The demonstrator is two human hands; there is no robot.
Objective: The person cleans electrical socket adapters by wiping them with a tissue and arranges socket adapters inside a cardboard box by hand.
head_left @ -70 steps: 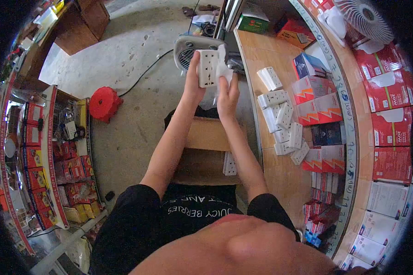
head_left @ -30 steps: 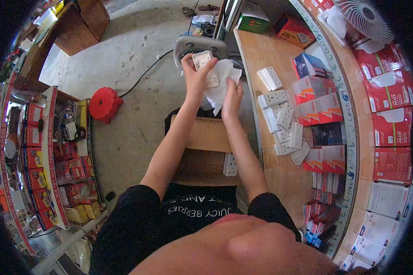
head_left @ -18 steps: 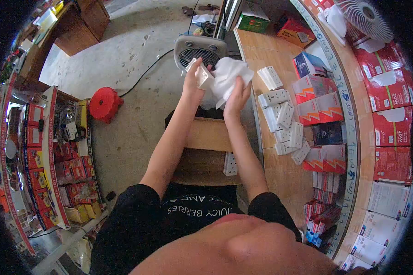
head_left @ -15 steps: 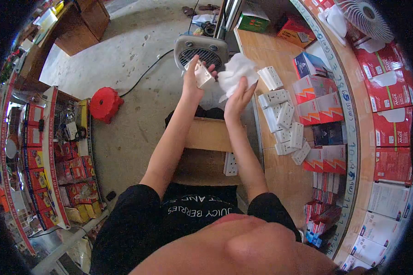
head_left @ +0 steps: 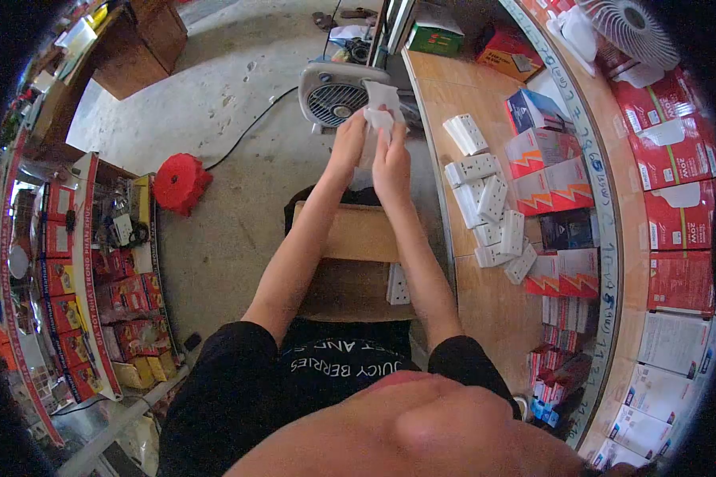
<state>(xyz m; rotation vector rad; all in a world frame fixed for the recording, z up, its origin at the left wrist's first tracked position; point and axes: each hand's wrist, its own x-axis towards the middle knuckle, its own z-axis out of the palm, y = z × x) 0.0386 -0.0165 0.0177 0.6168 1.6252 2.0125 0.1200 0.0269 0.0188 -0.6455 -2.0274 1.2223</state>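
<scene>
In front of the grey fan, my left hand (head_left: 348, 143) is closed on a white socket block, seen edge-on and largely hidden by fingers and cloth. My right hand (head_left: 391, 156) grips a white cloth (head_left: 383, 97), which stands up above the fingers and lies against the block. Both hands are close together. Below them is an open cardboard box (head_left: 359, 233) with a white socket block (head_left: 398, 285) inside at its right. Several more white socket blocks (head_left: 493, 199) lie piled on the wooden counter to the right.
The grey fan (head_left: 338, 94) stands on the floor beyond my hands. A red stool (head_left: 182, 183) is to the left, near a shelf of packaged goods (head_left: 139, 294). Red and white boxes (head_left: 550, 187) line the counter (head_left: 485, 318).
My right hand has moved left with the cloth, from apart to against the block. The block has turned in my left hand, from its flat back showing to edge-on.
</scene>
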